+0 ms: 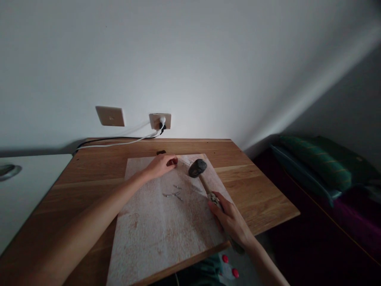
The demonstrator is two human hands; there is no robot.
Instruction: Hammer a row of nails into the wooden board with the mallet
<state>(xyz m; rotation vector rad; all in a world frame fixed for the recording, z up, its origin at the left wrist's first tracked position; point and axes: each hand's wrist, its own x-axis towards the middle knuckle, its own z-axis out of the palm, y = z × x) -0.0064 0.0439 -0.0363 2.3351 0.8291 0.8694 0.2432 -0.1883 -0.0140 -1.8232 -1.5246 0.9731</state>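
My right hand [228, 216] is wrapped round the handle of a mallet with a black head [197, 168]. The head is raised over the right part of a pale, worn-looking board [143, 238]. Near the board's far edge, my left hand [163, 165] rests with its fingers curled together; whatever they may pinch is too small to make out. Several thin metal nails [173, 194] lie loose on the board between the two hands.
Beneath the board is a wooden table [256, 186] against the wall. Cables run from a wall socket [160, 121] along its back edge. A white cabinet top [29, 186] stands at left, and green cushions [315, 163] lie at right. A small dark object [161, 152] sits behind the board.
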